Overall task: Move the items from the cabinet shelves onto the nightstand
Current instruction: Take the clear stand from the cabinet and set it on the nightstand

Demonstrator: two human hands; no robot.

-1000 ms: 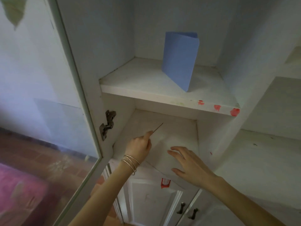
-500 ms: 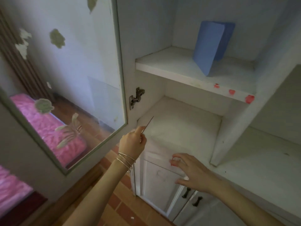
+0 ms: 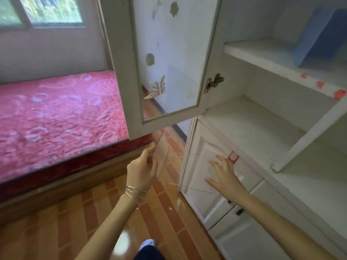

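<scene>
A pink bedspread with pale ring patterns (image 3: 56,119) fills nine o'clock, below a window (image 3: 47,10) at eleven. An orange-brown brick-patterned floor (image 3: 56,231) spreads at seven. A glass-paned door with a pale green frame (image 3: 122,72) hangs open at twelve, with its metal hinge (image 3: 214,83) toward one. A red square sticker (image 3: 232,157) sits on a white panelled lower door (image 3: 199,147) at four. At six is possibly a white shoe toe (image 3: 148,242).
</scene>
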